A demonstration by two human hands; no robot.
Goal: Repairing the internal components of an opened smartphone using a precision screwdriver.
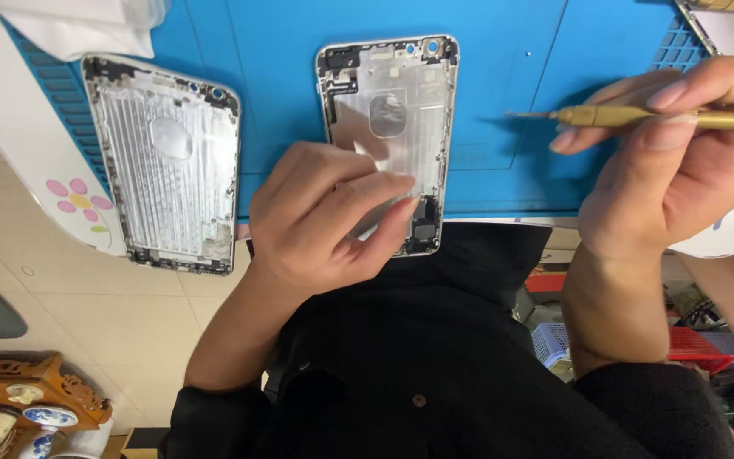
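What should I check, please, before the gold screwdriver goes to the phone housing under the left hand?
1. Housing steadied: left hand rests its fingers on the middle phone housing - ok.
2. Tool in hand: right hand pinches the gold screwdriver between its fingers - ok.
3. Tip clear of parts: the tip hangs over the blue mat, apart from the housing - ok.
4. Work area visible: the fingers cover the housing's lower half - not ok.
5. Second housing out of the way: it lies off to the side, overhanging the mat edge - cannot tell if stable.
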